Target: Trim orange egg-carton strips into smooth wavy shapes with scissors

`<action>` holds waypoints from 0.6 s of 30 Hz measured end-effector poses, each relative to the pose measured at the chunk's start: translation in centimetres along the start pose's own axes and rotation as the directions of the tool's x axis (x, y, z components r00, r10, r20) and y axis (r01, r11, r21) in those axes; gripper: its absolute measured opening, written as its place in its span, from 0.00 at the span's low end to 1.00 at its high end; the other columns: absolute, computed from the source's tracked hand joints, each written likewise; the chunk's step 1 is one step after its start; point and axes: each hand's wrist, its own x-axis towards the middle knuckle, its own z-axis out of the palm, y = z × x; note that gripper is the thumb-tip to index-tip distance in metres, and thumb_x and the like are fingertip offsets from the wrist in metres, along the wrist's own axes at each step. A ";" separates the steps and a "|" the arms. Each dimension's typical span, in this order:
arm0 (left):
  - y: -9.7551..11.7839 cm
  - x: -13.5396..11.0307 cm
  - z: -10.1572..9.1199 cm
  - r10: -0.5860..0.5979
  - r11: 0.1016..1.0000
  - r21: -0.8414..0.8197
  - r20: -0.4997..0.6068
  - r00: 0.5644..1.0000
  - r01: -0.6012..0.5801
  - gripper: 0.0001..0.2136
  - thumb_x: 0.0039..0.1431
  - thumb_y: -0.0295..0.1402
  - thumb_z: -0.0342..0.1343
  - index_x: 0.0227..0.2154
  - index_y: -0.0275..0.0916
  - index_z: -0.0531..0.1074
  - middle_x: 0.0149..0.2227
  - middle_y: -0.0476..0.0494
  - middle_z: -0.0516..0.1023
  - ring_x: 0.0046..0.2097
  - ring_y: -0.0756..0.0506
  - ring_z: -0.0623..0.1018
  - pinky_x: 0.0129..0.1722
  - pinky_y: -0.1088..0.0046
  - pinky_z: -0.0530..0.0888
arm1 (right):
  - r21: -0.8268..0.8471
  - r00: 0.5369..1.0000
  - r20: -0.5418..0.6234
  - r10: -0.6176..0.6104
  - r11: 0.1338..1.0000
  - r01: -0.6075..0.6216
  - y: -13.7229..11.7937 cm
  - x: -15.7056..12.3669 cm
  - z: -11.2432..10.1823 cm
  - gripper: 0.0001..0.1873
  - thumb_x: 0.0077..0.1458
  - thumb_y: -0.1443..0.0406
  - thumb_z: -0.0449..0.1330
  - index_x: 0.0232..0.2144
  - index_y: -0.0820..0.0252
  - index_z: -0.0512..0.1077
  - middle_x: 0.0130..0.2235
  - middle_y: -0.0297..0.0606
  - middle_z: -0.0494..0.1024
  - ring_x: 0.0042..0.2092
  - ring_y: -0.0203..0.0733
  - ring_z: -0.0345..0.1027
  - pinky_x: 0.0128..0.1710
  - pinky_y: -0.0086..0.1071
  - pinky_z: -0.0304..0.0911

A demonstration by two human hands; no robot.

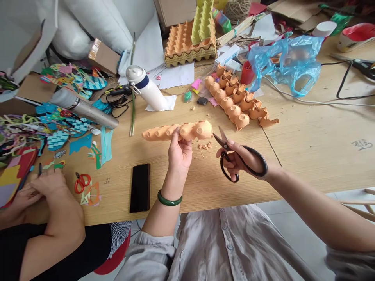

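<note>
On the wooden surface point(307, 148), the black phone point(140, 187) lay flat near the front edge; all positions are noted from it.

- Far behind the phone and to its right: a stack of egg trays point(187, 43), orange with a green one leaning on top.
- Further right of that: a crumpled blue plastic bag point(285, 62).
- Behind-right of the phone, nearer: a pile of cut orange carton cups point(234, 103).
- Just behind the phone and slightly right: a strip of egg-carton cups point(178, 131), lifted off the surface and lying roughly level. The left hand point(179, 152) held it from below, fingers closed around its middle.
- Right of the phone: black scissors point(224, 145). The right hand point(238, 160) had its fingers through the loops, the blades stood a little apart, and the tips pointed at the strip's right end without touching it.
- Left of the phone: another person's hands point(47, 187) rested beside small red scissors point(82, 182).
- Between strip and scissors: orange crumbs point(205, 146).

Risk, as judged: the blade tips sat close to the left thumb, so a closing stroke taken too far left could nick it. The pulp looked thin, and a tight grip or a twisted blade could crush or tear a cup. The strip's long free end was unsupported and could sag or snap.
</note>
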 end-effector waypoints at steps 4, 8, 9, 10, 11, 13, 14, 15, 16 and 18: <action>-0.4 -0.8 0.9 0.120 0.992 -0.046 0.007 0.993 -0.119 0.07 0.68 0.28 0.56 0.33 0.39 0.77 0.39 0.46 0.86 0.54 0.49 0.82 0.49 0.82 0.79 | 0.206 0.978 0.167 0.126 0.965 -0.160 -0.6 -0.2 0.5 0.33 0.61 0.35 0.49 0.37 0.57 0.69 0.22 0.26 0.58 0.20 0.32 0.50 0.21 0.34 0.69; -0.9 -1.1 0.8 0.124 0.992 -0.027 0.047 0.991 -0.123 0.09 0.68 0.27 0.54 0.34 0.39 0.78 0.40 0.46 0.86 0.54 0.49 0.82 0.49 0.82 0.79 | 0.294 0.974 0.209 0.084 0.945 -0.144 -1.3 -0.2 0.8 0.33 0.61 0.36 0.48 0.40 0.58 0.70 0.22 0.26 0.59 0.20 0.32 0.49 0.22 0.34 0.71; -1.0 -1.1 0.6 0.117 0.993 -0.031 0.059 0.991 -0.115 0.10 0.68 0.27 0.53 0.34 0.38 0.79 0.39 0.46 0.86 0.54 0.49 0.82 0.50 0.81 0.79 | 0.296 0.978 0.199 0.058 0.948 -0.117 -1.3 -0.1 0.9 0.33 0.61 0.36 0.50 0.41 0.58 0.70 0.22 0.26 0.59 0.20 0.32 0.49 0.22 0.34 0.71; -1.1 -1.1 0.4 0.103 0.994 -0.036 0.072 0.992 -0.101 0.10 0.69 0.27 0.52 0.34 0.38 0.79 0.38 0.45 0.86 0.53 0.49 0.83 0.50 0.80 0.79 | 0.289 0.983 0.182 0.031 0.954 -0.083 -1.2 0.0 1.0 0.33 0.60 0.35 0.51 0.41 0.58 0.70 0.22 0.25 0.59 0.20 0.32 0.49 0.22 0.34 0.71; -1.1 -1.1 0.2 0.086 0.996 -0.044 0.084 0.993 -0.083 0.11 0.69 0.27 0.51 0.34 0.38 0.79 0.38 0.45 0.86 0.52 0.49 0.83 0.51 0.79 0.79 | 0.270 0.988 0.154 0.002 0.962 -0.044 -1.0 0.1 1.1 0.33 0.58 0.35 0.53 0.41 0.58 0.70 0.22 0.25 0.59 0.20 0.31 0.49 0.22 0.34 0.71; -1.1 -1.1 -0.1 0.048 0.997 -0.062 0.109 0.993 -0.042 0.13 0.69 0.26 0.49 0.34 0.37 0.78 0.37 0.45 0.86 0.51 0.49 0.84 0.51 0.76 0.79 | 0.191 0.995 0.070 -0.068 0.980 0.053 -0.5 0.3 1.4 0.34 0.56 0.34 0.56 0.41 0.57 0.69 0.22 0.24 0.59 0.20 0.32 0.51 0.21 0.34 0.71; -1.1 -1.0 -0.2 0.035 0.997 -0.067 0.121 0.992 -0.027 0.13 0.69 0.26 0.48 0.34 0.37 0.78 0.38 0.45 0.86 0.51 0.49 0.83 0.52 0.76 0.79 | 0.133 0.994 0.022 -0.110 0.985 0.106 -0.2 0.3 1.5 0.34 0.55 0.34 0.56 0.41 0.57 0.68 0.22 0.24 0.60 0.20 0.32 0.53 0.21 0.35 0.72; -1.1 -1.0 -0.3 0.031 0.997 -0.068 0.130 0.991 -0.022 0.13 0.69 0.26 0.48 0.35 0.38 0.78 0.40 0.45 0.86 0.52 0.48 0.83 0.52 0.75 0.79 | 0.068 0.988 -0.017 -0.156 0.985 0.156 0.0 0.4 1.6 0.34 0.55 0.34 0.57 0.41 0.58 0.68 0.22 0.25 0.60 0.20 0.33 0.54 0.20 0.35 0.72; -1.1 -0.9 -0.4 0.038 0.997 -0.068 0.133 0.990 -0.029 0.12 0.69 0.26 0.49 0.37 0.38 0.78 0.41 0.44 0.86 0.54 0.48 0.82 0.52 0.75 0.79 | 0.004 0.979 -0.047 -0.199 0.980 0.199 0.3 0.4 1.7 0.34 0.56 0.34 0.57 0.40 0.58 0.68 0.22 0.25 0.61 0.20 0.33 0.56 0.20 0.34 0.71; -1.1 -0.8 -0.4 0.067 0.996 -0.066 0.126 0.990 -0.059 0.10 0.68 0.27 0.51 0.39 0.38 0.78 0.44 0.43 0.85 0.56 0.47 0.81 0.53 0.75 0.79 | -0.086 0.961 -0.081 -0.265 0.962 0.258 0.6 0.3 2.0 0.33 0.57 0.35 0.56 0.40 0.59 0.68 0.22 0.26 0.62 0.21 0.34 0.58 0.20 0.33 0.71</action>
